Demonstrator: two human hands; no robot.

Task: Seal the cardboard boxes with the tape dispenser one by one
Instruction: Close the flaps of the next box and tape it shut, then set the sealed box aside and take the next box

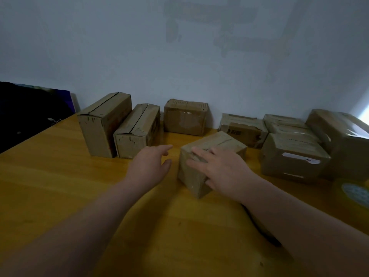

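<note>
Small cardboard box point(223, 143), centre of the tabletop point(79, 196), set at an angle to the near edge. Right hand point(221, 170) rests on its top, fingers spread flat and gripping nothing. Left hand point(149, 164) hovers just beside it, open and apart. Further boxes line the far edge; two at far left point(103, 124) show open seams. Step: positioning one box. Next: take up the tape dispenser, not identifiable here.

Yellow wooden table point(60, 186) is carrying cardboard boxes: left boxes point(103, 124) standing side by side, back box point(184, 120) sitting by the wall, centre box point(219, 144), right boxes point(289, 156) clustering. Patterned disc point(357, 193) is lying at right edge.
</note>
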